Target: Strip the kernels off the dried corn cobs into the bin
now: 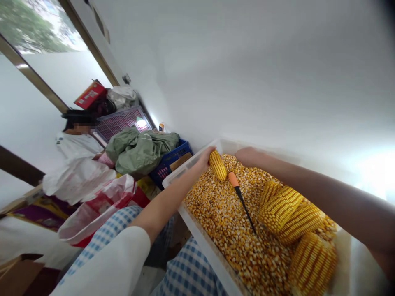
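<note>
My left hand [207,157] is closed around one end of a yellow corn cob [217,165], over the far left part of a white plastic bin [197,228]. Loose corn kernels [222,218] fill the bin. At the far side, my right hand [246,156] rests low by the kernels, its fingers hidden from view. A screwdriver [240,197] with an orange handle and a dark shaft lies on the kernels between the held cob and several whole cobs [279,207]. Those cobs are piled at the bin's right end, below my right forearm.
A white wall runs behind the bin. To the left stand a blue crate [173,160] with green cloth [138,150] on it, a red-and-white bag [101,209] and a purple crate [123,121]. Another person [78,139] in a white top is beyond them.
</note>
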The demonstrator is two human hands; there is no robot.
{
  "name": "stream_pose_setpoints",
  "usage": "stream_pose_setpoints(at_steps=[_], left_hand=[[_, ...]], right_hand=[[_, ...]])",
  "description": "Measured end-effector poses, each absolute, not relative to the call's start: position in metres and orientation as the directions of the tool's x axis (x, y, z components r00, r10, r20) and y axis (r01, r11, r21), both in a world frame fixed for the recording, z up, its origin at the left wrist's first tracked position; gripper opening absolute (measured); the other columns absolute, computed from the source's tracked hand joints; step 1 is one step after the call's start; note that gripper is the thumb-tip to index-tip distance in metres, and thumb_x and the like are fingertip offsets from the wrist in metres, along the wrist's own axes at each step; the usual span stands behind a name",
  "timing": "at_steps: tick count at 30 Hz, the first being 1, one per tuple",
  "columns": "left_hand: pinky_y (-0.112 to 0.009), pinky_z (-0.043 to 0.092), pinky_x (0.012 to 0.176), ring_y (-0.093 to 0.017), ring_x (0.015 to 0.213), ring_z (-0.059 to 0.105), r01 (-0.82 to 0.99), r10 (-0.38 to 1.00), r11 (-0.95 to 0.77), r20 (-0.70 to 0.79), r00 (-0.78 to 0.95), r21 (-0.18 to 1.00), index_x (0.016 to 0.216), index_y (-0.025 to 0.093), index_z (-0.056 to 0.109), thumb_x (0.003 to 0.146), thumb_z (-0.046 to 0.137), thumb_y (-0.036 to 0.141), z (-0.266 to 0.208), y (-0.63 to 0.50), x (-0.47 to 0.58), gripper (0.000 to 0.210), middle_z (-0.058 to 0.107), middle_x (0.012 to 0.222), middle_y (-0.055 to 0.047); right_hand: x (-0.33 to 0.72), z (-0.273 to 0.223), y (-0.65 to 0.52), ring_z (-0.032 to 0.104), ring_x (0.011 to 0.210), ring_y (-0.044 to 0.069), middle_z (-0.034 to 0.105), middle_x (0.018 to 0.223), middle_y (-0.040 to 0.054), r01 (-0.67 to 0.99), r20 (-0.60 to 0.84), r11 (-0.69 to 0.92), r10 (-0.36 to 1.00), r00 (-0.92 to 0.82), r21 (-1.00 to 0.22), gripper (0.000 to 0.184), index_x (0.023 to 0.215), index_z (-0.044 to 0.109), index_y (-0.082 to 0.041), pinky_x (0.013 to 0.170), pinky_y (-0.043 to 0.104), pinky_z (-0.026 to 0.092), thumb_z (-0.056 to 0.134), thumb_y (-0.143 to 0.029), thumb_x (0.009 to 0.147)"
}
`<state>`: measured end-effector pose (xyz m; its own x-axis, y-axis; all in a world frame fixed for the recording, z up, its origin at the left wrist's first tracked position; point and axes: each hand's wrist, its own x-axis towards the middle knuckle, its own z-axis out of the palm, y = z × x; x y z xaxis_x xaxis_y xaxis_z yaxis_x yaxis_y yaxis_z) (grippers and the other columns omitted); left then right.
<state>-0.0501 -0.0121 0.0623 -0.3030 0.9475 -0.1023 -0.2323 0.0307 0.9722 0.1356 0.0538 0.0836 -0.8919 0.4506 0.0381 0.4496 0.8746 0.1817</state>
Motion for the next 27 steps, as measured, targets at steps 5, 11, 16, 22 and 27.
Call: stream_pose_setpoints(at_steps=[5,11,16,22,27], left_hand=[[-0.031,0.046,0.055,-0.016,0.047,0.055,-0.428,0.91,-0.016,-0.164,-0.38,0.904,0.06,0.018,0.047,0.072,0.039,0.044,0.064,-0.011,-0.063,0.029,0.054,0.045,-0.003],[-0.028,0.042,0.048,-0.015,0.043,0.054,-0.374,0.951,0.017,-0.131,-0.281,0.927,0.061,0.017,0.049,0.073,0.038,0.041,0.061,-0.008,-0.059,0.03,0.054,0.045,-0.004],[-0.028,0.044,0.051,-0.016,0.048,0.056,-0.365,0.961,0.04,-0.136,-0.241,0.93,0.061,0.016,0.05,0.074,0.037,0.04,0.06,-0.007,-0.055,0.03,0.054,0.045,-0.004],[-0.028,0.044,0.051,-0.016,0.05,0.057,-0.338,0.964,0.089,-0.166,-0.208,0.937,0.065,0.015,0.053,0.073,0.04,0.039,0.063,-0.008,-0.056,0.029,0.058,0.048,-0.005],[-0.028,0.045,0.055,-0.016,0.052,0.058,-0.345,0.964,0.111,-0.186,-0.192,0.932,0.066,0.014,0.053,0.072,0.043,0.037,0.063,-0.007,-0.057,0.026,0.059,0.05,-0.005]], right_hand=[[0.136,0.096,0.046,0.06,0.082,0.019,0.064,0.089,0.0124,0.425,0.078,0.883,0.418,-0.905,0.196,0.023,0.099,0.054,-0.014,0.06,0.023,0.041,0.044,-0.017,0.078],[0.133,0.09,0.038,0.059,0.08,0.021,0.061,0.088,0.014,0.355,0.149,0.894,0.325,-0.934,0.272,0.022,0.098,0.051,-0.013,0.06,0.026,0.039,0.04,-0.014,0.079],[0.132,0.09,0.036,0.056,0.081,0.021,0.058,0.091,0.0152,0.312,0.195,0.892,0.26,-0.946,0.328,0.021,0.096,0.052,-0.012,0.061,0.028,0.038,0.04,-0.014,0.079],[0.132,0.095,0.035,0.055,0.08,0.021,0.058,0.09,0.0142,0.317,0.182,0.897,0.272,-0.945,0.309,0.022,0.096,0.053,-0.012,0.062,0.028,0.037,0.041,-0.015,0.078],[0.13,0.098,0.028,0.056,0.078,0.021,0.059,0.087,0.014,0.331,0.188,0.898,0.285,-0.94,0.291,0.022,0.094,0.056,-0.012,0.06,0.028,0.036,0.041,-0.021,0.08]])
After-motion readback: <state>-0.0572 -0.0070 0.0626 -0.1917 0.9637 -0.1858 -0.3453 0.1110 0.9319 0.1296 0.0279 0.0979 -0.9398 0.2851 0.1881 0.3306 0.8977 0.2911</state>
